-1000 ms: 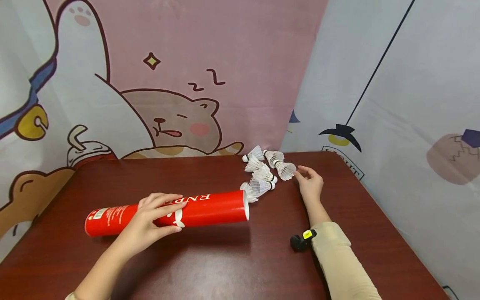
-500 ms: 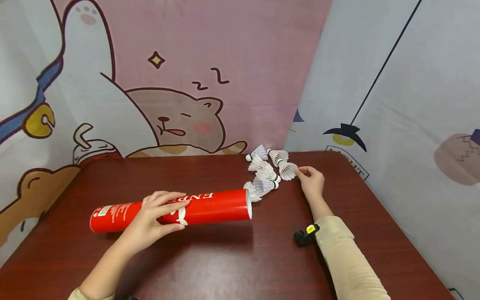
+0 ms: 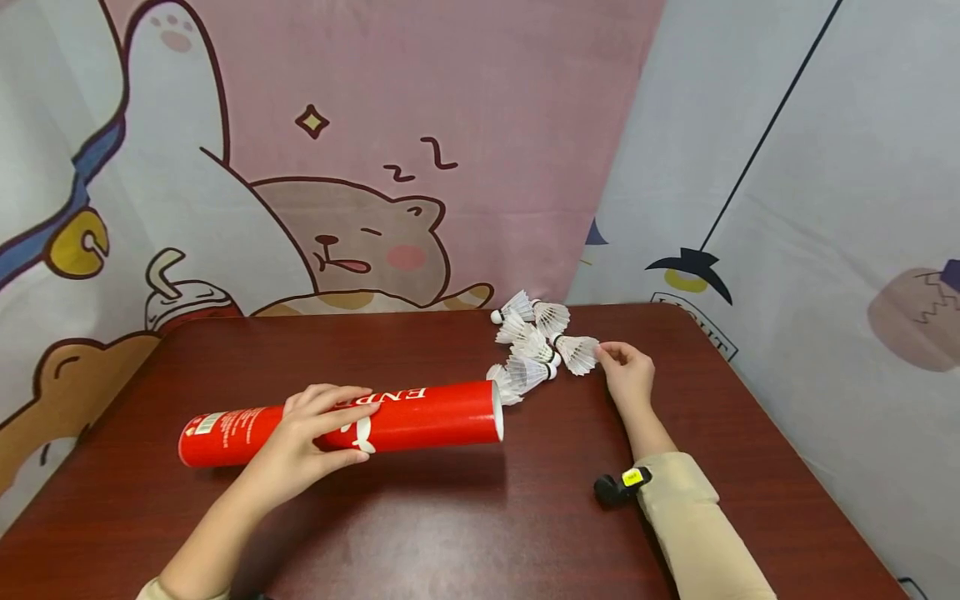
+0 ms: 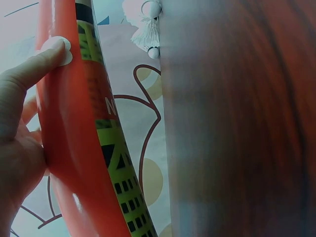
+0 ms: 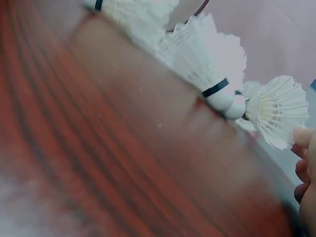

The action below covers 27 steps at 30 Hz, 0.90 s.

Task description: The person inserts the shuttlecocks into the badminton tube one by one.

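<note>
My left hand (image 3: 296, 437) grips a long red shuttlecock tube (image 3: 442, 417) from above, fingers over the far side and thumb on the near side. The tube lies sideways with its open white-rimmed end to the right, tilted up a little at that end. With thumb and finger, my right hand (image 3: 632, 379) pinches the feather skirt of a white shuttlecock (image 3: 579, 355), whose cork points left toward the pile. In the right wrist view, the thumb (image 5: 306, 137) is at the edge of that skirt. The left wrist view has the red tube (image 4: 69, 128) filling its left side.
Several more white shuttlecocks (image 3: 528, 371) lie in a loose pile beyond the tube's open end, one (image 3: 551, 317) just behind the pinched one. All rest on a dark red-brown wooden table (image 3: 555, 533). A cartoon-printed cloth (image 3: 510, 167) hangs behind the table. A black wrist camera (image 3: 617, 490) sits by the right sleeve.
My right hand has drawn the pinched shuttlecock slightly toward me and turned it, so it sits apart from the one behind. The left hand and tube stay almost still.
</note>
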Tool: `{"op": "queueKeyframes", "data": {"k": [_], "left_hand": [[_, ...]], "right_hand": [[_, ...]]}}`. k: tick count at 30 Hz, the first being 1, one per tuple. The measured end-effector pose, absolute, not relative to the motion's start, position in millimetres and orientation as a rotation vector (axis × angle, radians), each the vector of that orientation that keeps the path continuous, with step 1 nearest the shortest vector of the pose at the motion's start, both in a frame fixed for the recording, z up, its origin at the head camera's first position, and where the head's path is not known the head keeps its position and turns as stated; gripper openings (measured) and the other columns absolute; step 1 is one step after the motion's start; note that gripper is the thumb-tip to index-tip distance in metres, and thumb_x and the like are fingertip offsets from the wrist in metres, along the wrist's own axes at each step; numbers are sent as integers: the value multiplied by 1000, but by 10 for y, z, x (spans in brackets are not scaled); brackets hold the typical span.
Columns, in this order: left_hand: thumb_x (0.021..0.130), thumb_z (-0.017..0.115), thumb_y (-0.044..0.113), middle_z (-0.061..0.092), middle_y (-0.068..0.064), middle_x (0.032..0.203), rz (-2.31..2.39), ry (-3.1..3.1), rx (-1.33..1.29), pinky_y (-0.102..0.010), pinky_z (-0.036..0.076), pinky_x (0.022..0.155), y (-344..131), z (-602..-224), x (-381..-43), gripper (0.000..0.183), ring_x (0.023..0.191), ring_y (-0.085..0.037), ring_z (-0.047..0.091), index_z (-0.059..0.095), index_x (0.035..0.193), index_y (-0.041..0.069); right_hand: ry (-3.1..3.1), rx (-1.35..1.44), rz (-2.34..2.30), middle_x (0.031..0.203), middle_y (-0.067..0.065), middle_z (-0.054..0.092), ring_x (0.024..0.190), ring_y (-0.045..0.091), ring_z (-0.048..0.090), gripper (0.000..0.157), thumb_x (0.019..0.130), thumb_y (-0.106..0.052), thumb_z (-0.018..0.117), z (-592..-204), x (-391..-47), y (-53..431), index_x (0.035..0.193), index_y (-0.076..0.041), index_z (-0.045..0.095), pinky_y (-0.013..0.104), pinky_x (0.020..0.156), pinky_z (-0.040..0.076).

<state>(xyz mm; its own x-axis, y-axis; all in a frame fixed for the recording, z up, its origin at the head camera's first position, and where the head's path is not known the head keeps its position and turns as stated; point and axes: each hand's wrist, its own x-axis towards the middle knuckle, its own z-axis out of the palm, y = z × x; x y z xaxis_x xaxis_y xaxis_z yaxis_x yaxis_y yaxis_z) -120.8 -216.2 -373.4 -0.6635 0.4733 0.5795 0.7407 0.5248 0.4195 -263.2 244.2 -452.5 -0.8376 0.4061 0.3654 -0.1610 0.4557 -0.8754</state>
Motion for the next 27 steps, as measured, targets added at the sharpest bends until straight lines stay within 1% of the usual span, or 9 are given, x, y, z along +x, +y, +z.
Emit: {"op": "queueKeyframes", "data": {"k": [4, 10, 13, 16, 17, 20, 22, 24, 27], "left_hand": [[71, 84, 34, 58, -1, 128, -940, -2375, -997, -40, 25, 90, -2166, -3730, -1205, 57, 115, -17, 46, 67, 125, 22], [77, 76, 43, 59, -2, 127, -942, -2356, -1005, -40, 25, 90, -2160, -3725, -1205, 53, 114, -18, 46, 67, 125, 22], [77, 77, 42, 58, -2, 127, -950, -2356, -1011, -39, 25, 90, -2155, -3719, -1210, 53, 114, -18, 45, 66, 125, 22], [77, 77, 43, 58, 0, 128, -946, -2371, -1005, -40, 25, 90, -2157, -3715, -1216, 54, 114, -17, 45, 66, 125, 23], [77, 75, 45, 58, 0, 128, -949, -2378, -1000, -40, 24, 91, -2160, -3711, -1216, 54, 115, -17, 45, 66, 125, 23], [79, 70, 52, 58, 0, 128, -944, -2390, -990, -41, 25, 91, -2168, -3706, -1217, 54, 114, -17, 45, 66, 125, 23], [78, 72, 51, 57, 0, 128, -950, -2403, -980, -41, 24, 91, -2173, -3702, -1213, 55, 115, -16, 44, 66, 126, 24], [76, 79, 44, 57, 0, 129, -954, -2414, -970, -41, 24, 92, -2178, -3699, -1209, 56, 116, -16, 44, 65, 126, 24], [69, 86, 26, 57, 0, 129, -965, -2431, -952, -41, 23, 93, -2183, -3698, -1198, 61, 117, -16, 43, 65, 127, 24]], "right_hand": [[-2098, -185, 1506, 74, -1, 64, 65, 5, 53, 18, 83, -15, 76, -4442, -2535, 2432, 89, 2, 72, 17, 57, 41], [-2030, -93, 1726, 71, -9, 63, 63, 8, 56, 19, 83, -6, 75, -4293, -2447, 2434, 93, 9, 69, 20, 56, 45], [-2037, -45, 1793, 68, -7, 63, 58, 13, 54, 16, 82, -5, 76, -4210, -2394, 2449, 89, 7, 69, 23, 52, 44], [-2063, 56, 1835, 65, -6, 60, 55, 15, 51, 3, 83, -1, 73, -4112, -2337, 2459, 84, -1, 71, 23, 49, 42], [-2073, 98, 1846, 64, -6, 60, 54, 15, 49, 6, 83, 1, 72, -4077, -2319, 2457, 82, -4, 72, 22, 48, 41], [-2087, 228, 1896, 64, -7, 59, 52, 13, 48, 28, 83, 11, 65, -3961, -2257, 2428, 78, -16, 72, 20, 47, 40], [-2086, 307, 1916, 63, -7, 59, 51, 10, 48, 38, 82, 15, 62, -3889, -2210, 2390, 77, -21, 72, 20, 47, 40], [-2082, 387, 1931, 64, -7, 60, 51, 8, 48, 45, 81, 18, 61, -3822, -2165, 2344, 76, -25, 71, 19, 48, 40], [-2082, 530, 1910, 65, -7, 61, 52, 6, 48, 47, 79, 20, 59, -3759, -2119, 2271, 78, -25, 71, 21, 48, 40]]}}
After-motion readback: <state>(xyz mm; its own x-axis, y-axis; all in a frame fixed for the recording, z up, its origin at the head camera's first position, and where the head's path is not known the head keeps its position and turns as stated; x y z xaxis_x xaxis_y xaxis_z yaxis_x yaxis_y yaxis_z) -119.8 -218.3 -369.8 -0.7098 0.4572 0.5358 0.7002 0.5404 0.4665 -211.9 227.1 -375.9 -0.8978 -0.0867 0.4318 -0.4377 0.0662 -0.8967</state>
